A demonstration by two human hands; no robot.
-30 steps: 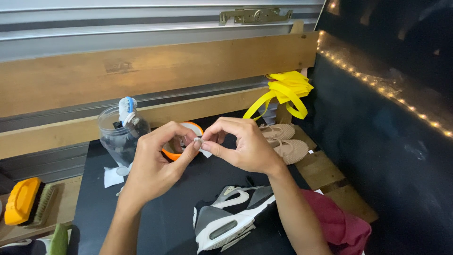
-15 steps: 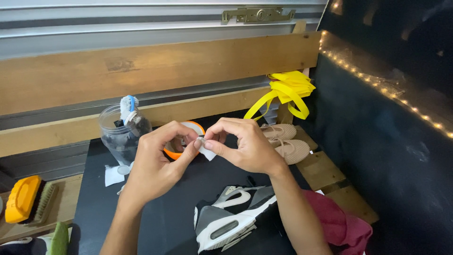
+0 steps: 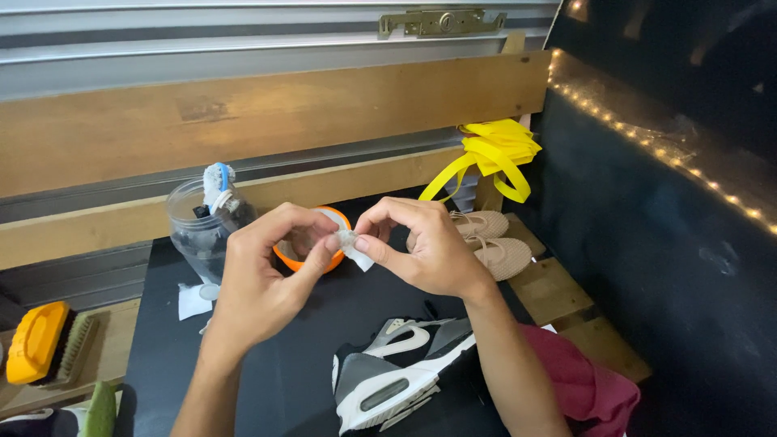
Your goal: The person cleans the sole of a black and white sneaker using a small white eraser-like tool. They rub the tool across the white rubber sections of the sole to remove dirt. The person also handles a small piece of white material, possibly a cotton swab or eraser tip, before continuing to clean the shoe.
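Grip: a small white scrap (image 3: 354,247) is pinched between thumb and forefinger of both the left hand (image 3: 263,283) and the right hand (image 3: 425,251); each grip is narrow and closed on the scrap, fingertips nearly touching. The scrap is held in the air above the middle of the table (image 3: 267,380), just in front of the orange bowl (image 3: 324,251).

Risks, as judged:
- The scrap looks thin and soft, like paper or tissue; it could be torn if the hands are drawn apart, or dropped if one pinch is loosened.
- The bowl lies directly behind the hands and could be knocked by a knuckle; whether it is filled cannot be told.
- The clear jar (image 3: 198,231) stands just beside the left hand and could be tipped by a sideways move.

Materials, textures, shapes:
- Table: matt black top, flat, set against pale wooden planks.
- Jar: clear plastic, round, with a white and blue brush (image 3: 217,182) standing in it.
- Bowl: orange, round, shallow, smooth.
- Sneaker (image 3: 396,380): grey and white, thick sole, lying on its side at the near edge.
- Beige shoes (image 3: 486,239): knitted or woven, laid as a pair at the right edge.
- Yellow laces (image 3: 494,154): flat, bundled, hung from a plank at the far right corner.
- Scrub brush (image 3: 36,344): orange back, stiff pale bristles, left of the table.
- Red cloth (image 3: 583,380): soft, crumpled, near right corner.
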